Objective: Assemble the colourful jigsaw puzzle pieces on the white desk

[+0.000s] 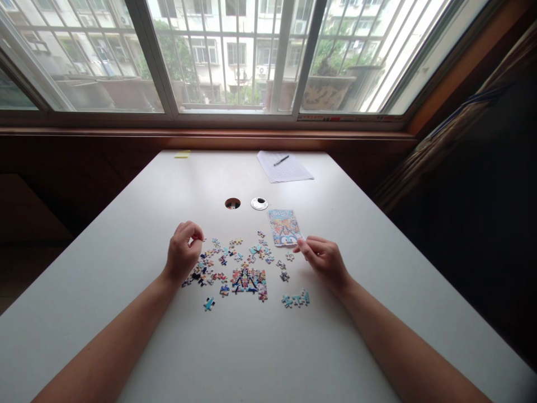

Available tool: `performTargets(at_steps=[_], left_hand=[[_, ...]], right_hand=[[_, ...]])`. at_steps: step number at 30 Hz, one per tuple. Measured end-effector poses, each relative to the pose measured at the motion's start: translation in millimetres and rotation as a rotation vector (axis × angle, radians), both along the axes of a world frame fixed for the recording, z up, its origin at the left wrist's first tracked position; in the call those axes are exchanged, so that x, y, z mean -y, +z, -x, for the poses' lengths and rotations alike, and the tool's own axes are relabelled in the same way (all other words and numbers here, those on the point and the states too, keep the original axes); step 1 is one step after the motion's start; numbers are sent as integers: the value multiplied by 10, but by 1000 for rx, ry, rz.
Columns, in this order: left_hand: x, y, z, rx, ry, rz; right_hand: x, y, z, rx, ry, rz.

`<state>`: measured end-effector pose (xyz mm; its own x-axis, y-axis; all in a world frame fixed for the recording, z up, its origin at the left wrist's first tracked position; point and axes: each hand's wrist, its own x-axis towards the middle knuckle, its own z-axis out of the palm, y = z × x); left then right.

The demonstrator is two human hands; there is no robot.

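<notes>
Left hand (183, 250), fingers curled, pinched a small puzzle piece (197, 240) above the loose pieces (218, 260) on the white table (126, 235); right hand (324, 258), half closed, touched the reference card (285, 227), near the assembled section (250, 281).

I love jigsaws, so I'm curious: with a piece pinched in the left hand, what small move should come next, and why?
Probably carry the left hand and its pinched piece to the joined block and try its edges. That block is the largest assembled part, the loose pieces lie scattered, and the right hand rests by the reference picture.
</notes>
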<state>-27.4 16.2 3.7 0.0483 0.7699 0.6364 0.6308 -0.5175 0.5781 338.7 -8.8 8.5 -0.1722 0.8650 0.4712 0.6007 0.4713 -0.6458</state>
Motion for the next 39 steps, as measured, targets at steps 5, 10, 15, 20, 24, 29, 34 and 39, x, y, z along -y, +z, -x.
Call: performTargets(at_steps=[5,10,15,20,24,29,34,39], left_hand=[[-4,-1,-2,16,-10,4],[-5,-3,-6,39,-8,9],[-6,-16,-5,57,-1,18],[-9,-23,4,60,5,31],[-2,-4,-7,61,4,37],[6,10,-14,59,6,51],[11,2,-11,57,8,71],[14,8,-19,62,9,78]], right_hand=[[-6,-2,2,3,-3,-2],[-17,-9,-1,9,-4,-4],[-11,-15,-6,10,-3,-1],[-8,-11,-9,8,1,-1],[-9,-3,-2,7,0,-2],[-10,-9,3,11,4,0],[-10,-12,0,23,4,3],[-12,6,2,24,7,5]])
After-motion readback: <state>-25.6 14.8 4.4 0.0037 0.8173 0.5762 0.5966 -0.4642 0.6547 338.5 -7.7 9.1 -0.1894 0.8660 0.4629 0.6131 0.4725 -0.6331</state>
